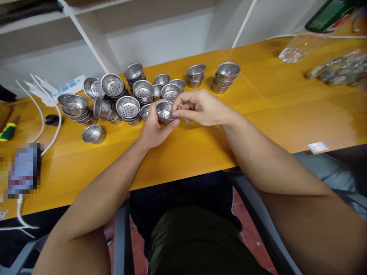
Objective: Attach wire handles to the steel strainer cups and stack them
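Metal cups (128,107) crowd the orange table (186,149) before white shelving (160,36).

This looks like a workshop: cups (128,107) crowd the table (183,152) at ten o'clock, a screwdriver (8,131) at nine.

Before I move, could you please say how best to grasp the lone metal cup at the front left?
I'd pinch the metal cup by its near rim, from the front: its open mouth faces up and no other cup blocks that side.
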`<state>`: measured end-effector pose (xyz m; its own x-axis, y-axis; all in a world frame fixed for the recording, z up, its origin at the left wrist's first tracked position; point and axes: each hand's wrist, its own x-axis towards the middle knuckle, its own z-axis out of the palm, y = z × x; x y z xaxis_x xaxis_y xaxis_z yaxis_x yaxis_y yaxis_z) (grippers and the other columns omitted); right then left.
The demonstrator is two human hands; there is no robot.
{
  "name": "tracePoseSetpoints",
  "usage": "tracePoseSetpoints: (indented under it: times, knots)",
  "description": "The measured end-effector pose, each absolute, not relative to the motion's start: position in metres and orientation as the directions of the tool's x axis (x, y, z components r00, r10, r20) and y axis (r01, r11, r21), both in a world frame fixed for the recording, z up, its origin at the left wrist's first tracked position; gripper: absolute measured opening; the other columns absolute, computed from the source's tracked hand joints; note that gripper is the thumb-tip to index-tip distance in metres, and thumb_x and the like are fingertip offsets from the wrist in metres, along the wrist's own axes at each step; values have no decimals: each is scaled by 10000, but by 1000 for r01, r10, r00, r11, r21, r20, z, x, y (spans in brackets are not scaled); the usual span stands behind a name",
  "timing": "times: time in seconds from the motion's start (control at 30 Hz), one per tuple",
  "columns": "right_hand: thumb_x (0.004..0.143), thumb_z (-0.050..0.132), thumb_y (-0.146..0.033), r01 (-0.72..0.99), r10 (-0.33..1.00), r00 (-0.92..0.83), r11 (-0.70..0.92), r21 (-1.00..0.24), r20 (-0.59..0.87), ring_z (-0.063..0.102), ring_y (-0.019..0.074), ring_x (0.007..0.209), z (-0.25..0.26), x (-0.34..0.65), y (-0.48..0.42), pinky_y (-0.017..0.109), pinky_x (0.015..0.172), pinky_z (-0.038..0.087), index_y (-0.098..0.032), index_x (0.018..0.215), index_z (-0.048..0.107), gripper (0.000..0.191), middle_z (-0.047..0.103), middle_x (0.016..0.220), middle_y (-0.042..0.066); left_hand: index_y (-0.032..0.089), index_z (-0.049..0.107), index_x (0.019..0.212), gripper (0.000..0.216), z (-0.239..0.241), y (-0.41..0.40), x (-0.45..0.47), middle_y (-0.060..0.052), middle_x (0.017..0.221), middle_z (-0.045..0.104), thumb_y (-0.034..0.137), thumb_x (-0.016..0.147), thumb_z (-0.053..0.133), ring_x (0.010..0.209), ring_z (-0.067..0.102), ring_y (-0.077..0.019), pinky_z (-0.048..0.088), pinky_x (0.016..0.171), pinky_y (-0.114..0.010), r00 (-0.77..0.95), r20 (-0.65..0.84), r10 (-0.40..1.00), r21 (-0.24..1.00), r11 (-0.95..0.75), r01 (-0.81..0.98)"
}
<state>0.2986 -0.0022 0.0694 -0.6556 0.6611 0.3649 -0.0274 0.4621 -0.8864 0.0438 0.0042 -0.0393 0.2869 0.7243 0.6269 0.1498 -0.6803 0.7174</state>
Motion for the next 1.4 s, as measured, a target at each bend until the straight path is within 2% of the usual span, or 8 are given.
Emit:
tracePoseSetpoints:
  times: [0.33, 0.43, 0.57, 0.8, 0.93, 1.03, 1.13, 1.4]
  knots:
    - [975, 1066, -762, 72, 707, -473, 627, -776, 526, 631, 212, 833, 66, 302, 5, 380, 761, 579, -272, 1211, 884, 573, 760, 1050, 51, 356, 534, 1753, 932, -34, -1, 50, -144, 1628, 708, 805, 1054, 957, 1509, 801, -339, 718, 1312, -541, 215, 643, 735, 726, -674, 135]
    - [1059, 952, -811, 140, 640, -491, 727, -672, 590, 733, 295, 1070, 63, 305, 9, 464, 990, 664, -285, 1178, 919, 541, 803, 1211, 107, 370, 538, 1769, 995, -30, -2, 50, -143, 1628, 704, 768, 1001, 1030, 1613, 740, -367, 650, 1416, -584, 189, 652, 734, 723, -677, 136]
    - [1137, 853, -766, 184, 551, -590, 804, -566, 591, 753, 383, 1333, 55, 305, 10, 610, 1238, 643, -300, 1273, 947, 494, 784, 1420, 142, 382, 508, 1804, 1082, -31, 0, 45, -146, 1664, 686, 792, 963, 1051, 1701, 682, -397, 589, 1478, -606, 224, 673, 705, 685, -709, 171]
    - [1119, 884, -725, 215, 538, -622, 816, -536, 569, 765, 407, 1393, 49, 299, 5, 625, 1254, 649, -302, 1451, 881, 538, 797, 1521, 149, 408, 437, 1841, 1164, -34, 2, 44, -160, 1784, 632, 777, 944, 1082, 1732, 669, -417, 623, 1452, -603, 271, 616, 740, 711, -670, 212]
    - [1000, 948, -857, 269, 612, -538, 776, -570, 580, 774, 439, 1419, 58, 310, 11, 637, 1251, 670, -296, 1703, 730, 925, 796, 1612, 168, 368, 450, 1789, 1086, -28, -14, 53, -175, 1750, 669, 706, 969, 1076, 1526, 809, -363, 778, 1183, -540, 353, 512, 783, 806, -580, 118]
    - [976, 905, -940, 395, 680, -347, 731, -557, 646, 738, 490, 1485, 66, 326, 19, 683, 1230, 689, -310, 1792, 663, 1059, 736, 1695, 198, 273, 670, 1565, 620, -13, -33, 58, -149, 1519, 801, 560, 1092, 951, 1219, 872, -260, 765, 1056, -454, 459, 410, 789, 826, -534, 181]
    - [979, 903, -924, 540, 754, -226, 624, -565, 617, 676, 529, 1563, 70, 335, 23, 733, 1280, 667, -386, 1801, 654, 1013, 708, 1724, 184, 228, 814, 1297, 321, 7, -49, 60, -99, 1244, 866, 475, 1110, 898, 1084, 852, -224, 702, 1006, -401, 598, 363, 715, 785, -581, 217]
    - [1010, 992, -644, 520, 700, -603, 708, -477, 383, 710, 521, 1502, 59, 291, 2, 746, 1338, 559, -289, 1647, 761, 765, 736, 1600, 198, 208, 848, 1020, 210, 32, -60, 62, -58, 907, 870, 408, 1072, 882, 785, 764, -183, 601, 770, -336, 775, 186, 604, 822, -528, 215]
